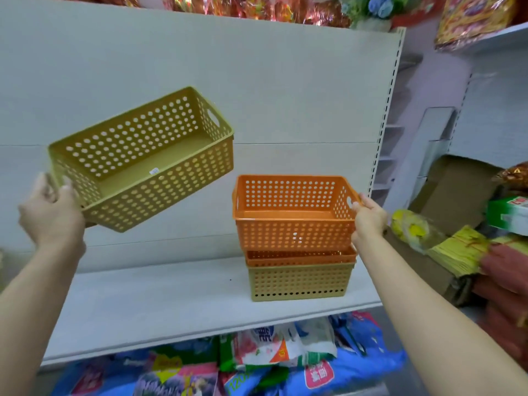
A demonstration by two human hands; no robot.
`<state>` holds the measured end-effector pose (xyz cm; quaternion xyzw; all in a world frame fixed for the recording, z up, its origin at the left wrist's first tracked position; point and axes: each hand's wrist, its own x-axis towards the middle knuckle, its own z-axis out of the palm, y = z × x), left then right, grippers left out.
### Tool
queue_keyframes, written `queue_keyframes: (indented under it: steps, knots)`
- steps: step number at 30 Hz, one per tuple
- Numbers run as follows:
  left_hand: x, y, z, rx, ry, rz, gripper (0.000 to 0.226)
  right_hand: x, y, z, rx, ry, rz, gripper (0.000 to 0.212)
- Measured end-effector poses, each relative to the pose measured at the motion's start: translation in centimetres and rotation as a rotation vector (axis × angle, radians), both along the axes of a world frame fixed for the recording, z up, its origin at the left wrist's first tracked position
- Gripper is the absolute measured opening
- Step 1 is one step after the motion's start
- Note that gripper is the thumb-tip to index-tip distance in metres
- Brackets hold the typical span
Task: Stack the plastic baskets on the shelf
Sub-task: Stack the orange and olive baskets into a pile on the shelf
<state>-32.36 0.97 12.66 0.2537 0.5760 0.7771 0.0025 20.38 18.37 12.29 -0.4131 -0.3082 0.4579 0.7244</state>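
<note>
My left hand (53,217) grips the near end of an olive-yellow perforated basket (148,164), held tilted in the air well above the white shelf (160,304). My right hand (368,218) holds the right end of an orange basket (294,215), which sits partly nested at the top of a stack. Under it a second orange basket (300,257) shows only its rim, set inside a tan basket (298,282) that stands on the shelf near its right end.
The shelf's white back panel (257,81) rises behind the baskets. Colourful packets (257,355) fill the level below. To the right lie a cardboard box (454,190), yellow paper bundles (457,250) and red stacks (505,278). Wrapped goods line the top.
</note>
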Motion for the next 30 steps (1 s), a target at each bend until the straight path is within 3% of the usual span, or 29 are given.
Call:
queue_keyframes:
  steps: [2,4,8,11,16,28,30]
  knots:
    - [7.4,-2.7,3.7,0.018,0.014,-0.083,0.011,0.8,1.2,-0.6,-0.063,-0.046,-0.03,0.041]
    - [9.9,-3.2,5.3,0.002,0.046,-0.123,0.014,1.2,2.1,-0.7,-0.112,-0.105,-0.055,0.04]
    - [12.7,-1.7,6.2,-0.035,0.043,-0.18,0.038,1.0,3.6,-0.3,-0.159,-0.196,-0.044,0.037]
    - [14.2,0.4,5.8,-0.018,0.067,-0.235,0.024,0.7,4.3,-0.5,-0.163,-0.218,-0.049,0.034]
    - [16.2,2.8,4.6,-0.062,0.071,-0.307,0.022,1.2,5.2,-2.5,-0.219,-0.263,-0.118,0.034]
    - [23.4,7.8,1.8,-0.184,0.051,-0.382,0.038,1.4,3.8,-7.0,-0.25,-0.665,-0.088,0.022]
    - [24.7,8.8,1.0,-0.227,0.048,-0.395,0.043,2.4,3.7,-7.0,-0.211,-0.706,-0.096,0.039]
